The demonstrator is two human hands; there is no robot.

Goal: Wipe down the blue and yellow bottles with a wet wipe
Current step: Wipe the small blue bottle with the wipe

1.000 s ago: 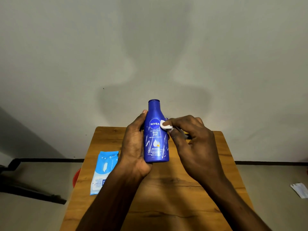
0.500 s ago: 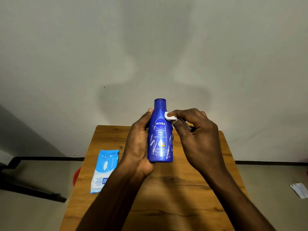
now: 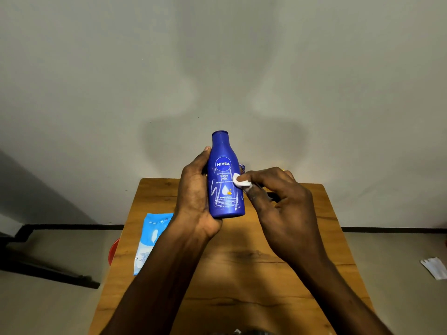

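- The wet-wipe packet, pale blue, lies flat at the left edge of the wooden counter, at about 8 o'clock from the bottle and well apart from both hands; part of something red shows just past the counter's edge beside it.
- The left hand grips the blue Nivea Body Milk bottle from its left side. The thumb runs up the near-left edge toward the shoulder, the palm cups the lower body and base, and the fingers go round the back, out of sight.
- The bottle is held above the far half of the counter, upright, its long axis running 12 to 6 o'clock with a slight lean, cap at 12, label facing the camera. Pale smear streaks cross the lower label.
- The folded white wet wipe touches the bottle's right edge at mid-height, at 3 o'clock from the label's centre.
- The right hand pinches that wipe between thumb and forefinger, the other fingers loosely curled behind. It sits at 3 o'clock from the bottle, so I judge the coming stroke should run along the long axis, down the streaked area.
- A small dark cap peeks out behind the bottle; whether it belongs to the yellow bottle I cannot tell.
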